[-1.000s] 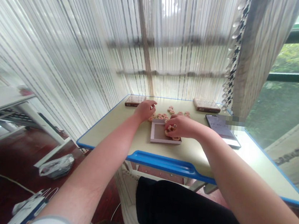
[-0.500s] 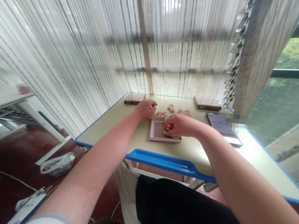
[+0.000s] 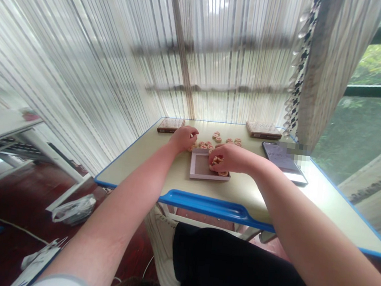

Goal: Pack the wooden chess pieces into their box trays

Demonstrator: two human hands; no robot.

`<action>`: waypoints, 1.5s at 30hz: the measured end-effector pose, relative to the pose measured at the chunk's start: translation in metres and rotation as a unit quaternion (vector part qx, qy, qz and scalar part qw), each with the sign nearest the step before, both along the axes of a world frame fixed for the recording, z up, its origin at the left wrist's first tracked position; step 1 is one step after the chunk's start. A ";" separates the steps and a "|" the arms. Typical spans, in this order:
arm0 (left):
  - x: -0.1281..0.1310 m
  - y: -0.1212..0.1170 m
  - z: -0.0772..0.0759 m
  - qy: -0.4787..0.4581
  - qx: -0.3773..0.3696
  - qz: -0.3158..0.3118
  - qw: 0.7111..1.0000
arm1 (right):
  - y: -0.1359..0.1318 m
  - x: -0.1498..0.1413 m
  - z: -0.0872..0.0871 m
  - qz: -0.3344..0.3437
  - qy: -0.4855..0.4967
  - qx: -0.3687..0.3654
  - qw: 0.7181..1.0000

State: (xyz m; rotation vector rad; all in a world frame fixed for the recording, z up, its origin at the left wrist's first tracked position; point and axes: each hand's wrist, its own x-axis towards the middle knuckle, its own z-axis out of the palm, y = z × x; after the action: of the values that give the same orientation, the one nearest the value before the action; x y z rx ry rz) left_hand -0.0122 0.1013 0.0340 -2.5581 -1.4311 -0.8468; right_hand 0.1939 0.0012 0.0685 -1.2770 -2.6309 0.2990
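A shallow pale box [image 3: 202, 167] lies on a beige table with a blue edge [image 3: 204, 204]. My right hand [image 3: 230, 157] is curled over the box's right side, fingers closed on round wooden game pieces [image 3: 216, 162]. My left hand [image 3: 184, 137] rests just beyond the box's far left corner, fingers curled on the loose pieces [image 3: 206, 145] scattered there. More loose discs [image 3: 233, 141] lie farther back on the table.
Two flat wooden boxes sit at the table's back, one on the left [image 3: 170, 124] and one on the right [image 3: 263, 130]. A phone [image 3: 282, 162] lies at the right. Striped curtains [image 3: 117, 61] hang behind; a plastic bag [image 3: 73, 207] lies on the floor.
Both hands stay at the box and pieces with only small finger shifts. The view has tilted slightly, so the table sits a little higher in the picture.
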 end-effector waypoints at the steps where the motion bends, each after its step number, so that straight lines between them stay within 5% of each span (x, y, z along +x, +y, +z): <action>1: 0.000 0.000 0.000 0.001 0.000 0.001 1.000 | 0.000 0.000 0.000 -0.001 0.000 0.003 1.000; 24: -0.004 0.005 -0.005 0.058 -0.087 0.024 0.994 | 0.002 0.006 0.009 -0.032 0.039 0.034 0.998; 36: -0.005 0.013 -0.007 -0.073 -0.118 0.034 0.990 | 0.003 0.008 0.005 -0.049 0.048 0.078 0.995; 39: -0.001 0.009 -0.003 -0.203 -0.159 -0.004 0.966 | 0.004 0.007 0.003 -0.059 0.055 0.094 0.992; 42: 0.002 0.000 0.003 -0.343 -0.249 -0.082 0.902 | 0.006 0.005 0.001 -0.073 0.056 0.112 0.989; 45: 0.004 -0.008 0.007 -0.376 -0.339 -0.125 0.854 | 0.007 0.003 -0.002 -0.091 0.049 0.119 0.987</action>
State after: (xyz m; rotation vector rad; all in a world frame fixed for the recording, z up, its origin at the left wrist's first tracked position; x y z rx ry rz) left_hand -0.0079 0.0933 0.0408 -3.1433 -1.8661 -1.8283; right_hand 0.1964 0.0086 0.0660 -1.3682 -2.3631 0.0159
